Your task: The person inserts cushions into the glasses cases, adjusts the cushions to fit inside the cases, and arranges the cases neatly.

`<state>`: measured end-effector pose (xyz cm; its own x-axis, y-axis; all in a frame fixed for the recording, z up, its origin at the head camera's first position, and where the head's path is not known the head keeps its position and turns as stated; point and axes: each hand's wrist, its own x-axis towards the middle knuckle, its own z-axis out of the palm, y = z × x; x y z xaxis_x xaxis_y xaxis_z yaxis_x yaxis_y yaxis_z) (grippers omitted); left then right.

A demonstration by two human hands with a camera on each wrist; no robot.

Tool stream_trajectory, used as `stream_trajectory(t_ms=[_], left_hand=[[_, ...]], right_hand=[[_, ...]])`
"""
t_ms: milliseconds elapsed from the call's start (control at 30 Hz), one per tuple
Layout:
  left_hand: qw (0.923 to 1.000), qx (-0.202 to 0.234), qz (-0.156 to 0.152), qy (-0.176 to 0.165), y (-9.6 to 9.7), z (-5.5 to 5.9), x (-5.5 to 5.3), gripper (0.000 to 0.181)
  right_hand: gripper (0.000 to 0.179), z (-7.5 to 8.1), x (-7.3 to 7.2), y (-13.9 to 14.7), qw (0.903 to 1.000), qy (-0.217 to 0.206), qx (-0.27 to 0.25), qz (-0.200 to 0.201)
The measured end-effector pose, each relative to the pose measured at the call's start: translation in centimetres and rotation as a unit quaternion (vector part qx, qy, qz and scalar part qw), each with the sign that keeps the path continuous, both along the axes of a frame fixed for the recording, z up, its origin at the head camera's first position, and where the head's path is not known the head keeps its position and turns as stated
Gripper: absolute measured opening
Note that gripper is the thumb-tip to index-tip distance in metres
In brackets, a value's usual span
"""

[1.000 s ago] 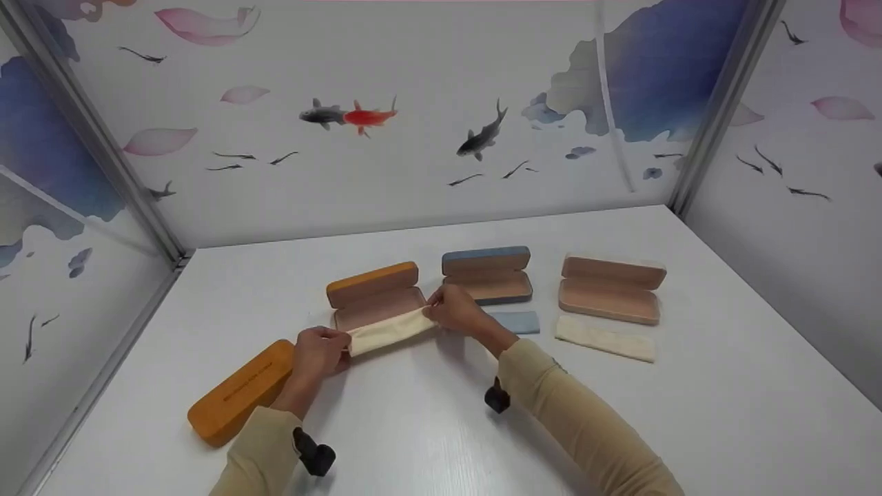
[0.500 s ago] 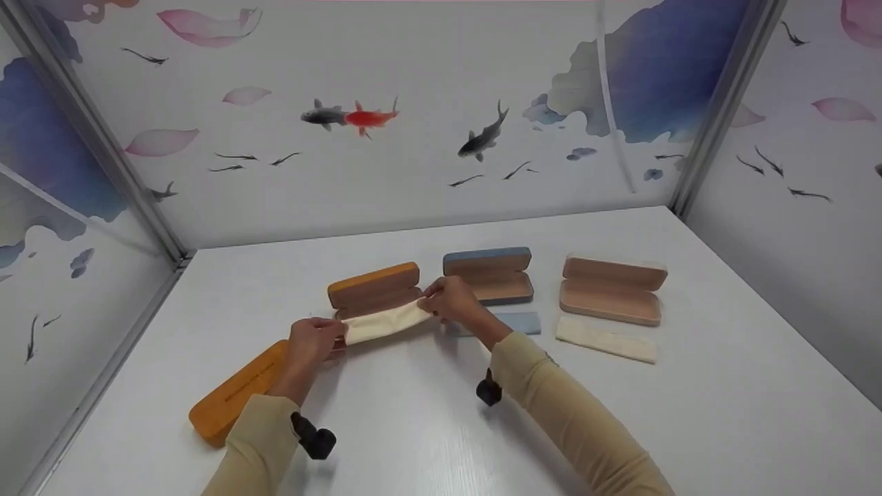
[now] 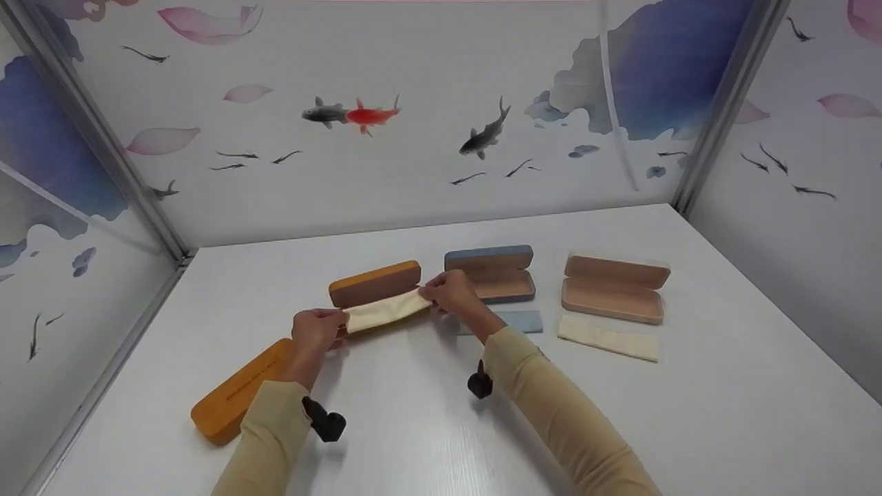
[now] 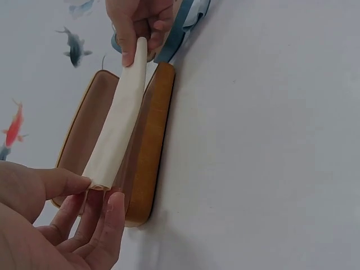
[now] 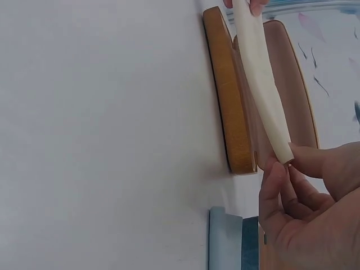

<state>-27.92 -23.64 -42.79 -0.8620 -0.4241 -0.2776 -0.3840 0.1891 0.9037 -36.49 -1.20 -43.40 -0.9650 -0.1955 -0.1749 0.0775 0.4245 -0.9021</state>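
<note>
A folded cream cloth (image 3: 386, 311) is stretched between both hands above an open orange glasses case (image 3: 375, 282) with a pinkish lining. The left hand (image 3: 318, 334) pinches one end between thumb and fingers. At the other end, the right hand (image 3: 455, 293) pinches the cloth the same way. In the left wrist view, the strip of cloth (image 4: 118, 118) lies lengthwise over the case's opening. The right wrist view shows the orange case (image 5: 229, 95) beneath the cloth, its lid raised.
An open blue glasses case (image 3: 503, 284) stands to the right, with a light blue cloth (image 3: 520, 322) before it. Farther right is an open pale case (image 3: 613, 300) with a cream cloth (image 3: 608, 337) before it. A closed orange case (image 3: 238, 399) lies by the left forearm.
Both hands have lifted the cream cloth and moved it away from the body, so it now covers the lower half of the open orange case in the head view.
</note>
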Motion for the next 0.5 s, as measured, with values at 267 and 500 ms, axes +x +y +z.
stream_trajectory(t_ms=[267, 500], left_hand=[[0.9989, -0.035, 0.031, 0.002, -0.3, -0.6, -0.7, 0.032], [0.9954, -0.089, 0.033, 0.016, -0.3, -0.9, -0.7, 0.030]], right_hand=[[0.020, -0.2, -0.6, -0.6, 0.9997, 0.012, -0.020, -0.009], [0.023, -0.5, -0.7, -1.2, 0.9989, 0.004, -0.043, -0.019]])
